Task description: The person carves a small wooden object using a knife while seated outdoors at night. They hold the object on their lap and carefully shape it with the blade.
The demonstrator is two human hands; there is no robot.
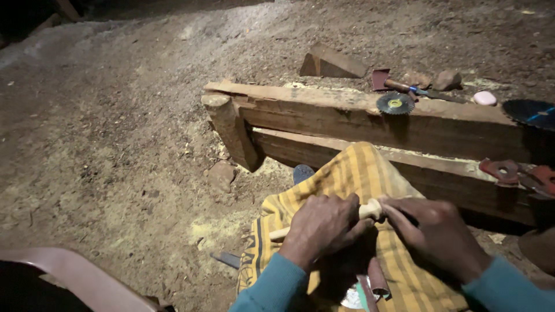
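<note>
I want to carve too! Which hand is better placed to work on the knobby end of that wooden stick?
Probably the right hand: its fingers already pinch the knob end of the wooden stick. The left hand is wrapped around the shaft, steadying it over the yellow striped cloth.

We're looking at a rough woodworking spot on bare ground, an outdoor or dirt-floored workshop lit from above. The dirt floor (115,144) is strewn with pale sawdust (217,228). A low bench (347,115) knocked together from raw timber beams runs across the scene, and on it sit a small circular saw blade (395,103) and a hammer (399,85), with a larger dark blade (531,112) at the right edge. A wooden wedge (330,62) and stones (448,80) lie just behind.
</note>
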